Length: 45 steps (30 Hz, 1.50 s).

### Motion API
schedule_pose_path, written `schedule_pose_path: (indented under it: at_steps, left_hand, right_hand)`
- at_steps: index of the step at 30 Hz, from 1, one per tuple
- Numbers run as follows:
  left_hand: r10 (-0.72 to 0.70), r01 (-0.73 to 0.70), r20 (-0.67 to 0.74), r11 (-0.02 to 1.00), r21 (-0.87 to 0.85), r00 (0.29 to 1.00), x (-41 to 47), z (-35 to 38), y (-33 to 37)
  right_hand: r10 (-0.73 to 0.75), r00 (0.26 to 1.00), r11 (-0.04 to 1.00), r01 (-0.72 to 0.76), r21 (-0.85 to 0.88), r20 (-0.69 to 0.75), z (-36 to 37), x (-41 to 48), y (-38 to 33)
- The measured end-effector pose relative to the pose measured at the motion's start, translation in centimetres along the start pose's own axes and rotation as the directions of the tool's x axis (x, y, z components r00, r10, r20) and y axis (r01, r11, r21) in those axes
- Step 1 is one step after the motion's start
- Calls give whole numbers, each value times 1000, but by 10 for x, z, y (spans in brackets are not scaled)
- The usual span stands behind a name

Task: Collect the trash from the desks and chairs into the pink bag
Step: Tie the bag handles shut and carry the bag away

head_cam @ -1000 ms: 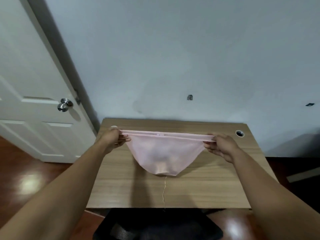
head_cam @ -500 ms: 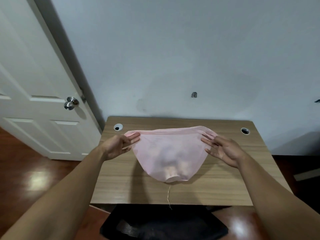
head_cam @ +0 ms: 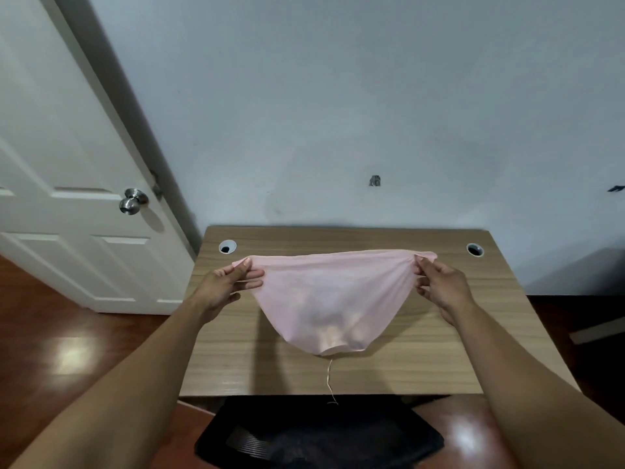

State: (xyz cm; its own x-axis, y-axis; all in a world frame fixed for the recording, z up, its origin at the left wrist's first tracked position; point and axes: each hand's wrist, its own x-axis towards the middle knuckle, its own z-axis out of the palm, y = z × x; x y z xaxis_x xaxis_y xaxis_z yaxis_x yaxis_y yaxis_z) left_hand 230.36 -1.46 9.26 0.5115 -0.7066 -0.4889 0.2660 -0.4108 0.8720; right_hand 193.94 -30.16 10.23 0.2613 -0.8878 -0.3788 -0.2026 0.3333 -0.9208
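Stretching between the 2 hands, the pink bag [head_cam: 333, 299] hangs in the air above the wooden tabletop [head_cam: 439, 360], its top edge pulled taut from side to side and its body sagging to a rounded point near the middle of the surface. The left hand [head_cam: 225, 287] pinches the bag's left corner between thumb and fingers, closed tight on the thin plastic, and the right hand [head_cam: 439, 287] does the same at the right corner, the film bunched under its fingertips. The 2 hands are held well apart, level with each other, with both bare forearms reaching in from the bottom corners of the view. Faint, darker and peach-toned shapes show through the translucent film low in the bag, too blurred to identify. A thin pale string [head_cam: 329, 380] dangles from the bag's lowest point, down past the near edge of the tabletop. The tabletop has 2 round cable holes, 1 at the back left [head_cam: 227, 247] and 1 at the back right [head_cam: 475, 249], both just behind the bag's top edge. A black chair [head_cam: 318, 434] sits tucked just below the near edge. The tabletop stands against a pale grey wall [head_cam: 338, 113], and a white panelled door [head_cam: 64, 198] with a metal knob [head_cam: 132, 201] is to the left, above a glossy reddish wood floor [head_cam: 50, 350].
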Motion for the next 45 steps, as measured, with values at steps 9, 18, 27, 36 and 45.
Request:
schedule_pose_path:
  at_steps: [9,18,27,36,45]
  left_hand:
    - [122,-131,-160,990,-45,980,1,15,18]
    - [178,-205,-269,976,-77,947,-1,29,26]
    - [185,-153,36,896,-417,982,0,50,41]
    - [314,-243,140,893,-379,939,-7,93,73]
    - [216,-449,457,742,498,863,-31,135,68]
  right_hand:
    - [-128,957,989,104,-102,-262,13,-4,-18]
    - [20,999,821,-44,569,48,30,-13,-55]
    - [-43,986,970,2,243,163,59,-26,-62]
    - [-108,959,985,138,-101,263,90,-42,-46]
    - [-118,913,960,3,281,390,122,-62,-53]
